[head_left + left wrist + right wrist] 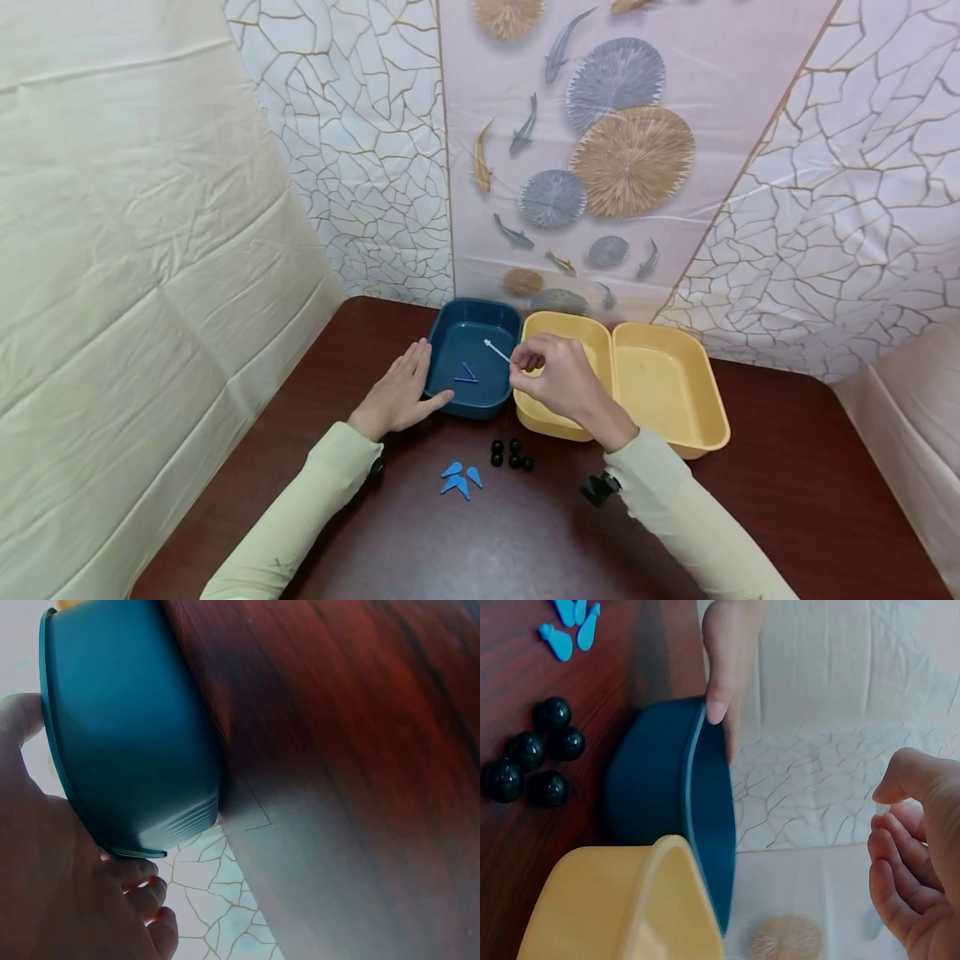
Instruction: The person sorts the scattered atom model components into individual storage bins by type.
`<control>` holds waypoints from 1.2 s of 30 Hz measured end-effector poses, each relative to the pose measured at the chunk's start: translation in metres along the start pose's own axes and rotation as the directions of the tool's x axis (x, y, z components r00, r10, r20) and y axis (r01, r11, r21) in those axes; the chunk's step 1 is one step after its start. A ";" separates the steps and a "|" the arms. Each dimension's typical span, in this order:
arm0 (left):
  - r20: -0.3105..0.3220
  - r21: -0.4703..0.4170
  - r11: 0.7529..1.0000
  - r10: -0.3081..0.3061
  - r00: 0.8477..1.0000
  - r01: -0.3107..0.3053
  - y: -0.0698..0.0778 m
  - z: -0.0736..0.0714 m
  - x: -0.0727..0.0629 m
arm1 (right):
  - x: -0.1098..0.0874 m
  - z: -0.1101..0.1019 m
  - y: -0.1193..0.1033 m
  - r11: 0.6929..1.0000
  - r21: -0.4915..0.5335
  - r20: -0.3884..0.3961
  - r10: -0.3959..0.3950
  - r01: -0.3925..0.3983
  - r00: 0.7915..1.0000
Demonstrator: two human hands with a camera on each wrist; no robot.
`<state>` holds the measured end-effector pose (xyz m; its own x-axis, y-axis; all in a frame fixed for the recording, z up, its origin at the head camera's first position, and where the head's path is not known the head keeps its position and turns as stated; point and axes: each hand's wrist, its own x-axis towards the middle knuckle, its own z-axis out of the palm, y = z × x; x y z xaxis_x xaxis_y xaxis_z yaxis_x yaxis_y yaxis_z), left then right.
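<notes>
My left hand rests against the left rim of the dark blue bin, its fingers straight and the thumb over the near corner. In the left wrist view the hand lies along the bin's edge. My right hand is raised above the border of the blue bin and the middle yellow bin. Between thumb and fingertips it pinches a thin white stick that points left over the blue bin. Only a small white end shows in the right wrist view. Inside the blue bin lie small dark blue sticks.
A second yellow bin stands at the right. In front of the bins are several glossy black balls and several light blue teardrop-shaped pieces on the dark wooden table. Patterned cloth hangs behind the table.
</notes>
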<state>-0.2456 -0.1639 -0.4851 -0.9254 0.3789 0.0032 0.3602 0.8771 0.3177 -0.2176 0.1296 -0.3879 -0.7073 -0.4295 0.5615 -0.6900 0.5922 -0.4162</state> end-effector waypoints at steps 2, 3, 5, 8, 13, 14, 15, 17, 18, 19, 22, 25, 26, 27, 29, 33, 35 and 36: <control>0.007 0.003 1.000 -0.004 1.000 0.004 0.001 0.000 0.000 | 0.001 0.006 0.007 1.000 0.008 -0.006 0.010 -0.010 1.000; 0.009 0.005 1.000 -0.007 1.000 0.007 0.001 0.000 0.001 | 0.002 0.009 0.010 1.000 0.007 -0.007 0.019 -0.019 1.000; 0.008 0.004 1.000 -0.009 1.000 0.009 0.001 0.000 0.001 | 0.003 0.015 0.017 0.999 0.013 -0.004 0.045 -0.045 0.999; 0.008 0.001 1.000 -0.008 1.000 0.008 0.002 0.000 0.001 | 0.004 0.025 0.026 0.996 0.026 0.005 0.086 -0.086 0.996; 0.005 -0.001 1.000 -0.017 1.000 0.017 0.002 0.000 0.001 | 0.006 0.043 0.039 0.989 0.057 0.030 0.137 -0.138 0.990; 0.005 -0.002 1.000 -0.020 1.000 0.020 0.001 0.000 0.001 | 0.007 0.047 0.041 0.987 0.057 0.038 0.148 -0.150 0.988; 0.004 -0.006 1.000 -0.023 1.000 0.023 0.001 0.000 0.001 | 0.009 0.051 0.043 0.986 0.056 0.043 0.156 -0.158 0.987; 0.004 -0.012 1.000 -0.026 1.000 0.026 0.001 0.001 0.001 | 0.011 0.059 0.046 0.983 0.047 0.057 0.174 -0.177 0.983; 0.004 -0.012 1.000 -0.026 1.000 0.026 0.001 0.001 0.001 | 0.012 0.063 0.047 0.982 0.042 0.066 0.183 -0.186 0.981; 0.005 -0.014 1.000 -0.025 1.000 0.025 0.001 0.001 0.001 | 0.013 0.067 0.049 0.980 0.037 0.077 0.191 -0.194 0.979; 0.006 -0.020 1.000 -0.020 1.000 0.020 0.002 0.000 0.000 | 0.015 0.077 0.053 0.977 0.025 0.126 0.206 -0.211 0.970; -0.001 -0.022 1.000 -0.017 1.000 0.017 0.002 0.000 -0.001 | 0.020 0.085 0.056 0.975 0.013 0.182 0.218 -0.224 0.959; -0.001 -0.022 1.000 -0.016 1.000 0.016 0.002 0.000 -0.001 | 0.021 0.088 0.057 0.974 0.006 0.197 0.220 -0.226 0.955; -0.001 -0.020 1.000 -0.014 1.000 0.014 0.002 0.001 -0.001 | 0.023 0.090 0.057 0.974 -0.005 0.215 0.222 -0.226 0.951; -0.001 -0.015 1.000 -0.009 1.000 0.009 0.001 0.002 0.000 | 0.026 0.095 0.058 0.974 -0.044 0.248 0.224 -0.220 0.942; -0.003 -0.009 1.000 -0.004 1.000 0.004 0.000 0.003 0.001 | 0.032 0.103 0.058 0.969 -0.120 0.309 0.243 -0.216 0.919; -0.009 -0.013 1.000 -0.002 1.000 0.002 0.000 0.003 0.001 | 0.035 0.105 0.057 0.963 -0.139 0.327 0.265 -0.231 0.907; -0.011 -0.014 1.000 -0.001 1.000 0.001 0.000 0.003 0.001 | 0.036 0.106 0.057 0.960 -0.140 0.330 0.275 -0.241 0.903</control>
<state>-0.2463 -0.1628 -0.4882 -0.9270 0.3748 0.0132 0.3578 0.8733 0.3306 -0.2987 0.0756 -0.4673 -0.8792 -0.4501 0.1566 -0.4705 0.7678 -0.4349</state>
